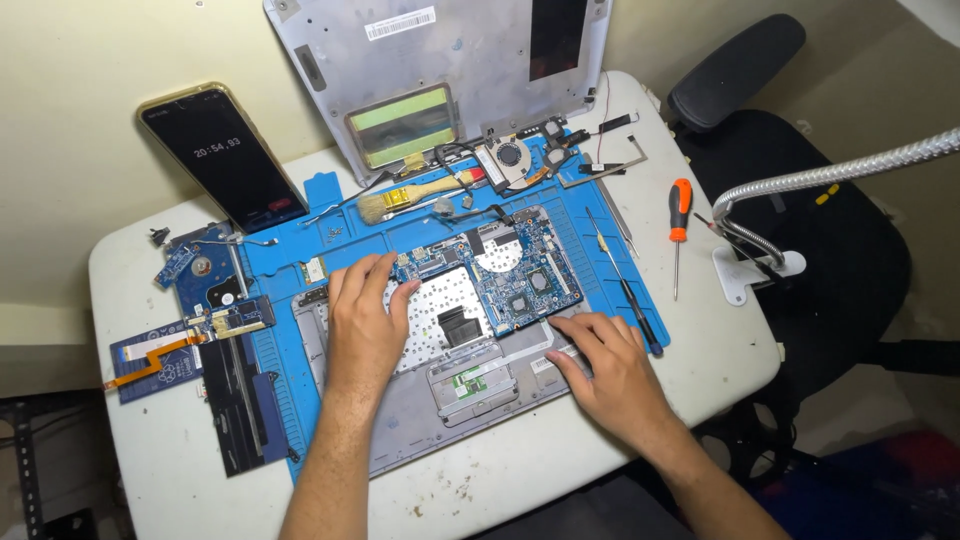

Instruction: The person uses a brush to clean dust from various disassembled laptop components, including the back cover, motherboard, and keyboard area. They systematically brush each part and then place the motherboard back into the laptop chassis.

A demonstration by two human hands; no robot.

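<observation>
The left hand [366, 322] lies flat, fingers spread, holding nothing, on the opened grey laptop base [440, 400] beside its blue circuit board [520, 270] — the right hand [610, 365], loosely open, presses the base's right edge, near the table's front.

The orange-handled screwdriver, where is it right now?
In the head view, the orange-handled screwdriver lies on the white table just right of the blue mat, beyond the right hand and beside the lamp base.

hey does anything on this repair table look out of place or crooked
Yes. The circuit board lies tilted across the open laptop shell between the left hand and right hand, and loose black cables sprawl by the brush.
</observation>
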